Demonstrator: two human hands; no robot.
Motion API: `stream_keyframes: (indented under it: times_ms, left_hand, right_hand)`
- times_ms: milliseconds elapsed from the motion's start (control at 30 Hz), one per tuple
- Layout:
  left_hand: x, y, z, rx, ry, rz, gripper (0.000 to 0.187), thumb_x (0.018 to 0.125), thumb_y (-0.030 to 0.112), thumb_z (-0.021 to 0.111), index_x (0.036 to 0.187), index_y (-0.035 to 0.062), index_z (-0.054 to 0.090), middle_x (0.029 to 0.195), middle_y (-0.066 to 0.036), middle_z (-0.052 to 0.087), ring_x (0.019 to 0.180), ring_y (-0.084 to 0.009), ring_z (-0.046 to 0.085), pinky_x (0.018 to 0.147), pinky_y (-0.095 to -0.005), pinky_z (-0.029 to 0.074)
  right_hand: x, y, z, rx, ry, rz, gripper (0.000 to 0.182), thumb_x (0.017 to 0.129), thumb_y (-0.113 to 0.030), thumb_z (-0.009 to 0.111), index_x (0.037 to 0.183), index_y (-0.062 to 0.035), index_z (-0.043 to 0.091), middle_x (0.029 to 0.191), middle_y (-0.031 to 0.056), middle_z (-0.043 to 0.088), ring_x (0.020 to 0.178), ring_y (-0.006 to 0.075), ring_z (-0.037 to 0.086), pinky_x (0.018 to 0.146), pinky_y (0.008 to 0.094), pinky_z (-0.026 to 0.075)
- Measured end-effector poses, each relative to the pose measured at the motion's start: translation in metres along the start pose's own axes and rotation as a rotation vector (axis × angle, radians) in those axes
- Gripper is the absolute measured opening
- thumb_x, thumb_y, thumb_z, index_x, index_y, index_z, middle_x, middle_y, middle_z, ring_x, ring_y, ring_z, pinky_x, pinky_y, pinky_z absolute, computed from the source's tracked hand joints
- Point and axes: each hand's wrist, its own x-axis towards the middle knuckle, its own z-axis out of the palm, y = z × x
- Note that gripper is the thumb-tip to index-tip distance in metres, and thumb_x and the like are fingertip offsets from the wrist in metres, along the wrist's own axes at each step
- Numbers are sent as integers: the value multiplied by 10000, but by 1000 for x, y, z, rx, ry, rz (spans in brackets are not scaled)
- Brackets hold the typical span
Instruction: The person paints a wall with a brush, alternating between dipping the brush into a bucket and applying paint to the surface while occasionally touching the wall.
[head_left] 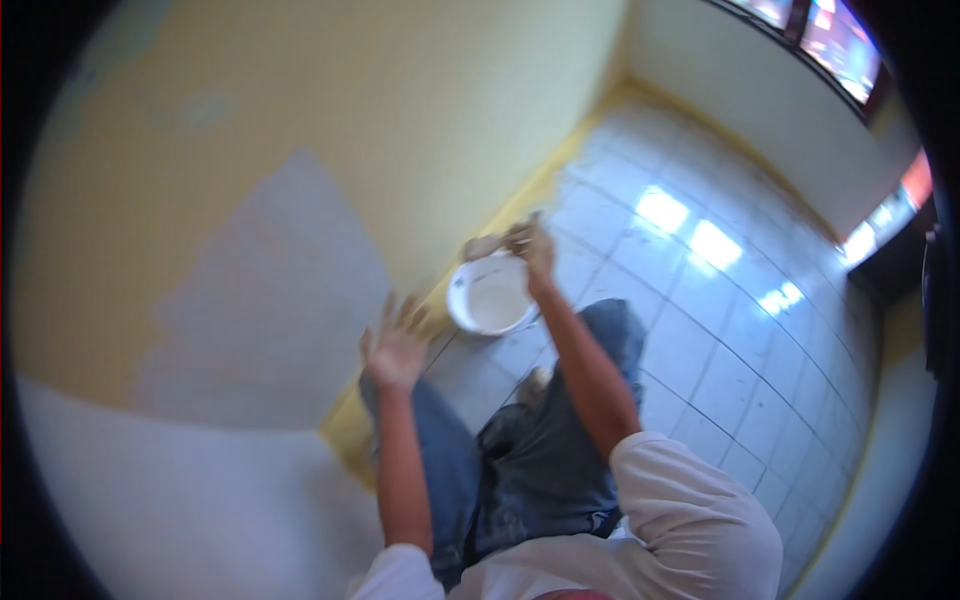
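The right hand (535,250) reaches forward and down, its fingers curled round a small tool (490,245), pale and blurred, perhaps a scraper or brush; what kind cannot be told. The tool's end lies at the far rim of a white bucket (492,298), over the rim or touching it. The bucket stands on the tiled floor (700,330), just beside the foot of the wall, where a yellow strip runs along the floor's edge. It looks to hold a pale, wet mix, filler or paint, though the blur leaves that unsure.

The left hand (397,345) is raised nearer the wall (250,200), fingers spread and empty, touching nothing. The wall is yellow with a broad grey-white patch (270,300) lower down, close to the left hand.

Judging by its look, the tool is light and stiff and sits well in a closed fist round its handle; if coated in wet mix it may be slippery. The bucket is likely thin plastic, fairly light when part full, with a rim that flexes; it would best be taken by a bail handle if it has one, or by the rim with the thumb inside. Wet contents would slop if tipped.

The person wears blue jeans (540,440) and a white shirt (690,510)
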Motion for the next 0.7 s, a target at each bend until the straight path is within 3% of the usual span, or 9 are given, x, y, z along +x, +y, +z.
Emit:
stream_keyframes:
  times_ms: [33, 67, 133, 200, 300, 400, 500, 600, 700]
  left_hand:
    - [0, 1, -16, 157, -70, 59, 903, 872, 531, 702, 1613, 147, 357, 1523, -138, 507, 1338, -335, 526, 1179, -529, 362]
    - [-3, 1, -15, 298, 23, 157, 813, 875, 344, 760, 1548, 63, 402, 1443, -143, 562, 1264, -310, 583, 1097, -454, 452]
    - [0, 1, -34, 749, 343, 201, 522, 838, -13, 647, 1348, 27, 544, 1108, -85, 667, 1003, -210, 679, 897, -334, 552]
    - [-3, -1, -32, 1012, 467, 270, 495, 740, -107, 496, 1201, 12, 628, 872, -72, 630, 755, -171, 628, 738, -299, 552]
    - [-16, 15, -24, 1036, 306, 199, 504, 636, -128, 368, 1015, -13, 680, 698, -22, 528, 576, -139, 519, 606, -287, 530]
    - [-27, 4, -12, 1096, 416, 145, 455, 621, -123, 341, 889, -28, 695, 600, 11, 431, 511, -111, 464, 521, -255, 496]
    - [-31, 1, -21, 1118, 506, 120, 475, 625, -125, 338, 915, -29, 701, 626, 1, 458, 534, -107, 484, 515, -246, 492]
    - [-31, 3, -26, 1049, 457, 155, 407, 703, -130, 373, 928, -32, 697, 665, -25, 533, 568, -117, 534, 536, -259, 506]
    - [-24, -11, -45, 1105, 277, 160, 326, 799, -112, 420, 944, -22, 697, 722, -44, 606, 617, -130, 586, 567, -276, 518]
  right_hand:
    - [-3, -5, 5, -13, 34, 3, 608, 1092, -566, 443, 956, -40, 718, 782, 91, 722, 697, 170, 672, 693, 312, 539]
    - [-3, -4, 6, 23, 39, -21, 605, 1091, -565, 449, 940, -41, 711, 782, 94, 720, 695, 172, 674, 691, 314, 543]
    - [-3, -7, 8, 50, 72, 32, 595, 1081, -575, 468, 947, -40, 693, 772, 100, 711, 706, 189, 695, 688, 323, 560]
    - [-15, -25, 13, 124, 86, 80, 604, 1078, -563, 484, 931, -14, 689, 747, 74, 665, 683, 171, 671, 670, 303, 548]
    - [-21, -34, 10, 109, 45, 60, 612, 1082, -563, 473, 934, -6, 679, 788, 90, 664, 709, 182, 676, 692, 313, 563]
    - [-22, -36, 11, 70, 67, 63, 606, 1085, -577, 442, 962, -34, 680, 806, 94, 700, 709, 186, 693, 675, 325, 562]
    - [-19, -34, 12, 65, 82, 84, 602, 1088, -572, 438, 964, -35, 682, 807, 90, 694, 718, 191, 694, 682, 325, 559]
    - [-19, -33, 11, 51, 90, 63, 614, 1083, -580, 449, 967, -25, 685, 824, 96, 700, 730, 201, 696, 688, 323, 557]
    - [-23, -27, 9, 57, 85, -9, 619, 1083, -578, 456, 938, -22, 688, 835, 105, 706, 722, 209, 690, 692, 325, 551]
